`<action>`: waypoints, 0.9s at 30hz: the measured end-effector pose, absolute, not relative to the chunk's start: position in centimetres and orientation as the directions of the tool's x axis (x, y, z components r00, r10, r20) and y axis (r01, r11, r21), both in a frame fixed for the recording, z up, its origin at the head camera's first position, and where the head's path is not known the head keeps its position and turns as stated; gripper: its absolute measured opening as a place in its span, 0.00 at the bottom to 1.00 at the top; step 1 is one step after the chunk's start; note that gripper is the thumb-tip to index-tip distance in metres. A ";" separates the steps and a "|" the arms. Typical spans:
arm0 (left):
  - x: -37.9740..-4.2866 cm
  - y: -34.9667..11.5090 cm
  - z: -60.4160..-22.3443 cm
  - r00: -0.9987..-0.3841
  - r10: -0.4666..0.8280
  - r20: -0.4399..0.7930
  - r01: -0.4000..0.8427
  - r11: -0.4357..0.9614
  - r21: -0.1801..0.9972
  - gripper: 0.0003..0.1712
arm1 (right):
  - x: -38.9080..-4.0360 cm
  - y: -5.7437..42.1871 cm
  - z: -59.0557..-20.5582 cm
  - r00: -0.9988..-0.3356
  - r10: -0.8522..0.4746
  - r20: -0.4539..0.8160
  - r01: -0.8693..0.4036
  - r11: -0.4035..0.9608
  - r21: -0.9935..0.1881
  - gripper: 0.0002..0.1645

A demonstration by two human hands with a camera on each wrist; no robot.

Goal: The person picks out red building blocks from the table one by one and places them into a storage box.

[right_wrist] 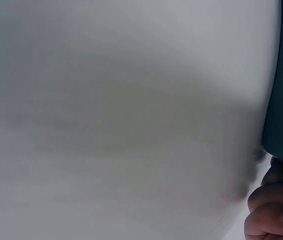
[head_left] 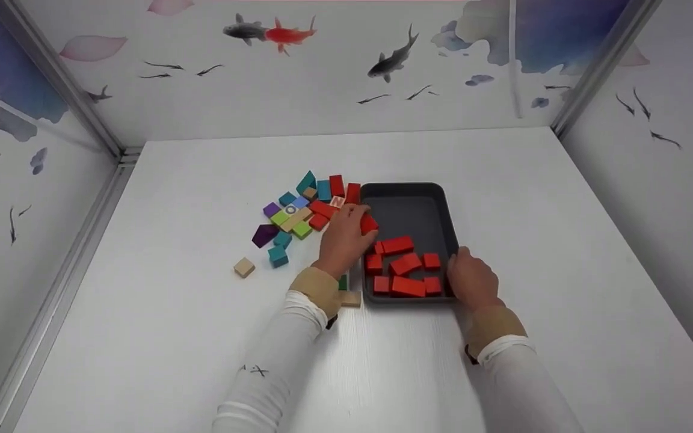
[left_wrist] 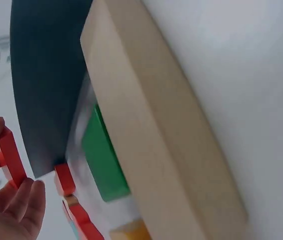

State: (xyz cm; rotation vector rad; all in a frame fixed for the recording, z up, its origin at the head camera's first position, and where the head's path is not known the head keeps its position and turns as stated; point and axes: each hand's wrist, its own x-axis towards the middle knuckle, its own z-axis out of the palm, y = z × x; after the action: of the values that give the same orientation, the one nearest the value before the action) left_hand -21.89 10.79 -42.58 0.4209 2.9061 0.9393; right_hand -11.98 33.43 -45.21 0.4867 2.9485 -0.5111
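Note:
My left hand [head_left: 346, 239] pinches a red block [head_left: 369, 224] between thumb and fingers, over the left rim of a dark grey tray [head_left: 418, 216]. The left wrist view shows this red block [left_wrist: 10, 157] raised, with the tray wall [left_wrist: 46, 80] beyond it. Inside the tray's near half lie several red blocks [head_left: 406, 263]. At the tray's right side my right hand [head_left: 473, 279] grips the edge, its curled fingers [right_wrist: 271, 220] against the outer wall in the right wrist view. Left of the tray spreads a loose group of coloured blocks, among them several red blocks [head_left: 323, 209].
A purple pentagon block [head_left: 264, 235], teal blocks [head_left: 278, 257] and a plain wooden block [head_left: 244, 267] lie at the left. Under my left wrist sit a green block [left_wrist: 104, 160] and a long wooden block [left_wrist: 141, 120]. Printed walls enclose the white table [head_left: 190, 180].

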 end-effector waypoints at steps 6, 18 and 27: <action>-21.0 13.0 -42.3 -0.894 0.439 0.094 0.429 0.773 0.468 0.31 | -12.0 33.4 -45.0 -0.940 0.289 -0.181 0.335 0.885 -0.323 0.18; -19.7 16.6 -43.3 -0.818 0.561 0.131 0.557 0.712 0.427 0.29 | -11.9 33.0 -45.4 -0.940 0.303 -0.157 0.339 0.881 -0.329 0.19; -19.6 18.6 -43.6 -0.809 0.572 0.136 0.575 0.721 0.387 0.29 | -11.9 33.3 -45.2 -0.937 0.321 -0.140 0.350 0.879 -0.324 0.18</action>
State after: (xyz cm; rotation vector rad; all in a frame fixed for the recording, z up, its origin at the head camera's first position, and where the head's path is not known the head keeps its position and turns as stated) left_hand -19.58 18.62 -43.59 0.9740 2.9203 0.6601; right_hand -11.89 33.25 -45.18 0.5301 2.9651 -0.5353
